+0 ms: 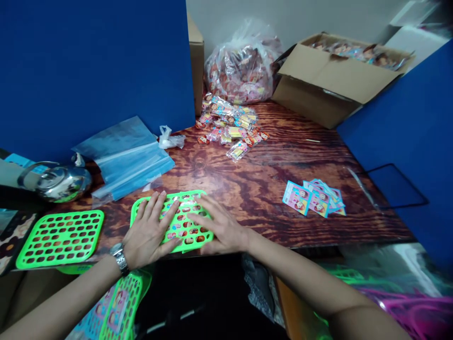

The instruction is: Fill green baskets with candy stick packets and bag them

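A bright green perforated plastic panel (187, 218), with rounded corners, lies flat at the table's front edge. Pink and colourful printed pieces show through its holes. My left hand (147, 231), a metal watch (119, 259) on its wrist, rests flat over the panel's left part, fingers stretched out. Over the right side lies my right hand (223, 227), its fingers spread across the corner and edge. Neither hand is wrapped around anything. A similar green panel (62, 237) lies to the left. What is beneath my palms is hidden.
Printed cards (313, 197) lie to the right. Small packets (233, 120) are heaped at the back before a full clear bag (244, 71) and an open cardboard box (336, 71). Clear plastic bags (130, 158) and a metal kettle (60, 182) stand left. Blue partitions (95, 61) flank the table.
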Available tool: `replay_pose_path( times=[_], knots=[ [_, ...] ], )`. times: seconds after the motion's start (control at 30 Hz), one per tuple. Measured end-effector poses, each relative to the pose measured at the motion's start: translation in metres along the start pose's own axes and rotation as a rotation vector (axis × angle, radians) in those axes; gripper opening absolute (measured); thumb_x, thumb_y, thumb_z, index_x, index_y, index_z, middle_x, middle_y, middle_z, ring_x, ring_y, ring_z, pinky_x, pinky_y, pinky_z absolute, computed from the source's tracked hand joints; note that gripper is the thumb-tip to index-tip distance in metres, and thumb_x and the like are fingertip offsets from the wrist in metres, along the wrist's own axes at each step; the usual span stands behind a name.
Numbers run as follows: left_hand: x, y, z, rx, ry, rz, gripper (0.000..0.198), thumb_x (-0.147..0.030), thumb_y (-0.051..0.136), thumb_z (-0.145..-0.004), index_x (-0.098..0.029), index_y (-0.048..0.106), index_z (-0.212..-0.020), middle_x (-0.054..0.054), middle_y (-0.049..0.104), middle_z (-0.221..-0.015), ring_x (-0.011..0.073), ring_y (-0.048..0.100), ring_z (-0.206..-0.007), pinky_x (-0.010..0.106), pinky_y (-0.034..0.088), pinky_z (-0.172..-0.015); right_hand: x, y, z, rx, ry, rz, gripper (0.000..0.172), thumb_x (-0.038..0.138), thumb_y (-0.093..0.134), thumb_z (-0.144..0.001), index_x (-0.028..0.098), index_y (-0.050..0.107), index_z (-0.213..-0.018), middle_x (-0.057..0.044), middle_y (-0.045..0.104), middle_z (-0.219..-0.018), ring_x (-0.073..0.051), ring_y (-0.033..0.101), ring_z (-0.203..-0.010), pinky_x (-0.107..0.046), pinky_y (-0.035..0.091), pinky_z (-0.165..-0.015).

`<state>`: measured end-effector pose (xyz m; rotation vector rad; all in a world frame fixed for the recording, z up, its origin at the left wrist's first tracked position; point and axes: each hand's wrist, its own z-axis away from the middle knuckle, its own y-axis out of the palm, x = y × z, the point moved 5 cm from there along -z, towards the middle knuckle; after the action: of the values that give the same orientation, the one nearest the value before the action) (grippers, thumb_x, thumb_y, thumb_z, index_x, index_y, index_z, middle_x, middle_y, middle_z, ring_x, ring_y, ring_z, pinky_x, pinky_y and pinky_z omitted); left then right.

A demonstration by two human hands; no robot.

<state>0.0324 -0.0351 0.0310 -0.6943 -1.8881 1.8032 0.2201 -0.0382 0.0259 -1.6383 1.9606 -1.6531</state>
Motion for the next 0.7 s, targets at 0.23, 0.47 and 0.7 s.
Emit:
replay_pose_path(
  times=[0.23, 0.47, 0.7],
  knots=[
    [0.001, 0.002, 0.001, 0.003, 0.008, -0.012, 0.083, -0.058, 0.047, -0.081, -0.021, 0.011, -0.146, 0.018, -0.001, -0.153, 0.0427, 0.008, -0.138, 0.059, 0.016, -0.106, 0.013, 0.015, 0.020, 0.101, -0.210, 0.294, 0.055, 0.048, 0.046, -0.090, 0.012, 0.046, -0.132, -0.017, 0.045, -0.138, -0.029, 0.019, -0.138, -0.049, 0.028, -0.109],
    [0.001, 0.002, 0.002, 0.005, 0.011, 0.010, 0.084, -0.059, 0.047, -0.080, -0.021, 0.013, -0.146, 0.017, 0.001, -0.154, 0.0430, 0.010, -0.137, 0.060, 0.017, -0.105, 0.022, 0.020, 0.021, -0.029, -0.240, 0.343, 0.038, 0.025, 0.051, -0.091, 0.011, 0.052, -0.126, -0.016, 0.051, -0.132, -0.027, 0.032, -0.133, -0.046, 0.037, -0.106],
    [0.000, 0.000, 0.001, -0.017, 0.000, 0.052, 0.087, -0.064, 0.050, -0.077, -0.023, 0.016, -0.146, 0.014, 0.001, -0.154, 0.0430, 0.011, -0.137, 0.060, 0.016, -0.106, 0.019, 0.024, 0.024, -0.085, -0.241, 0.284, 0.031, 0.020, 0.054, -0.088, 0.016, 0.057, -0.119, -0.013, 0.056, -0.128, -0.026, 0.033, -0.132, -0.048, 0.037, -0.105]
  ],
)
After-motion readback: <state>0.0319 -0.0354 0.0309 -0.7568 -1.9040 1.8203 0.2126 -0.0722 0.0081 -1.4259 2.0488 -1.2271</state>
